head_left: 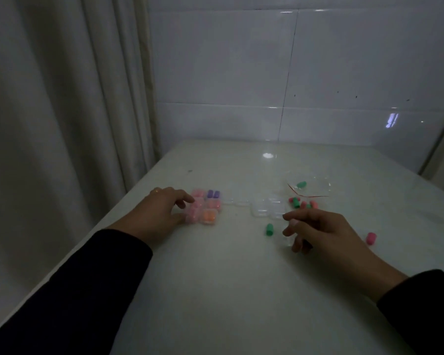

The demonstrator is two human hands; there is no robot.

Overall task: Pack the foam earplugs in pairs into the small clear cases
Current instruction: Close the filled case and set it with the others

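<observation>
where the table runs off toward the curtain on my left, its edge slants close past my left sleeve; the near half of the top lies bare between my arms. filled cases sit clustered by the left edge: pink pairs, one purple pair, one orange pair. empty clear cases lie mid-table. loose earplugs, green and pink, lie beyond my right hand beside a clear bag; one green plug and one pink plug lie apart. my left hand, fingers loosely spread, touches the filled cluster. my right hand, fingers curled, seems to pinch something clear; i cannot tell what.
</observation>
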